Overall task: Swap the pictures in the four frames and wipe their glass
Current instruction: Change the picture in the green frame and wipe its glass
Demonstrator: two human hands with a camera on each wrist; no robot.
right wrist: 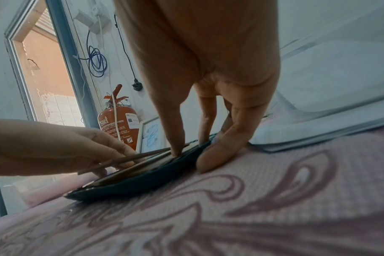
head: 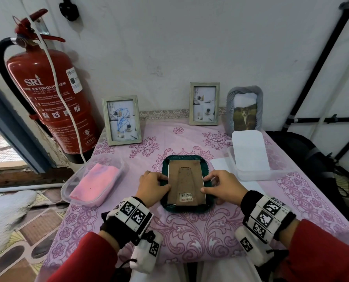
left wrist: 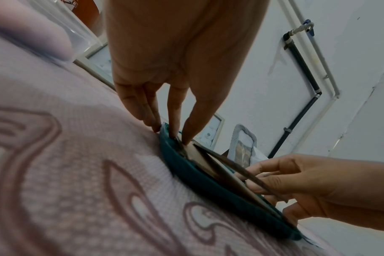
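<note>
A dark green oval-edged picture frame (head: pixel 165 165) lies face down on the pink floral tablecloth (head: pixel 190 231), its brown cardboard backing board (head: pixel 185 180) with easel stand uppermost; the left hand (head: pixel 152 187) presses straight fingertips at the board's left edge, the right hand (head: pixel 223 187) at its right edge, thumb on top, neither closed round anything. Three more frames stand behind; a folded pink cloth (head: pixel 96 183) sits in a clear plastic tub to the left
</note>
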